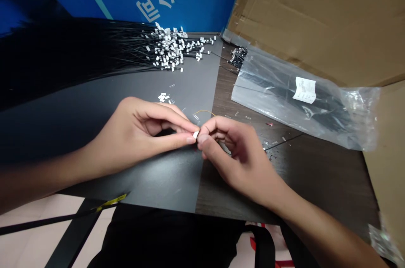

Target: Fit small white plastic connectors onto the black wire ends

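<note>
**Careful pinching work, with both hands close together**

The left hand (139, 131) and the right hand (240, 154) meet above the line where a dark grey mat (104, 141) joins a wooden table top (319, 171). The left thumb and index finger (190, 140) are pressed together and pinch a small white connector (196, 134); such a tiny part seems to need the fingertips only. The right fingers (218, 126) curl close beside it and appear to steady a thin yellowish wire (204, 112), but their exact grip is partly hidden. Farther away, long black wires (126, 44) lie fanned out with white connector ends (169, 46) gathered together, perhaps to keep them easy to reach. A clear plastic bag (294, 95) lies to the right.
</note>
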Demonstrator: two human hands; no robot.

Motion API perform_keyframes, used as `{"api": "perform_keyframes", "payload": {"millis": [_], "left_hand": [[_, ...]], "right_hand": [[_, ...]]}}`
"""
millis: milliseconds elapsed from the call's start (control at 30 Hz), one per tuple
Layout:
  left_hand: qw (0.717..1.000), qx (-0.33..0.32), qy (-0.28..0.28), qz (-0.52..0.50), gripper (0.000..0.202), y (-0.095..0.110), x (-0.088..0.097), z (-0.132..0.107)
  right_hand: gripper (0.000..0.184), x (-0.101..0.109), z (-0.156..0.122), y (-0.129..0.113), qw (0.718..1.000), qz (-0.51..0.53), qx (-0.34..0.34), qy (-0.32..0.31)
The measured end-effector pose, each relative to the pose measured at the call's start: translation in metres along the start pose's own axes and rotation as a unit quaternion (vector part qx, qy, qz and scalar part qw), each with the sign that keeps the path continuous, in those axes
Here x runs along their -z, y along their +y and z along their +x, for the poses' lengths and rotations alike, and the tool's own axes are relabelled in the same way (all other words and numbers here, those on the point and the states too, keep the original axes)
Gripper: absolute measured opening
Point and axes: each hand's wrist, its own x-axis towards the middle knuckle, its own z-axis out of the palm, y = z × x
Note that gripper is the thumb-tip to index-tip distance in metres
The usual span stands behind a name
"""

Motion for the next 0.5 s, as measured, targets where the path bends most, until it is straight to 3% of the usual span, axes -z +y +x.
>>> {"api": "perform_keyframes", "payload": {"millis": [267,400,500], "left_hand": [[0.996,0.046,-0.007,-0.078,0.015,-0.0019,0.0004,0.0034],[0.994,0.056,-0.016,-0.092,0.017,-0.0006,-0.0013,0.0032],[0.993,0.062,-0.009,-0.102,0.019,0.0001,-0.0023,0.0032]], "right_hand": [[0.01,-0.0022,-0.0011,0.009,0.965,-0.161,0.2,0.053],[0.013,-0.0017,-0.001,0.0081,0.948,-0.197,0.243,0.052],[0.013,-0.0023,-0.0023,0.0074,0.951,-0.192,0.234,0.057]]}}
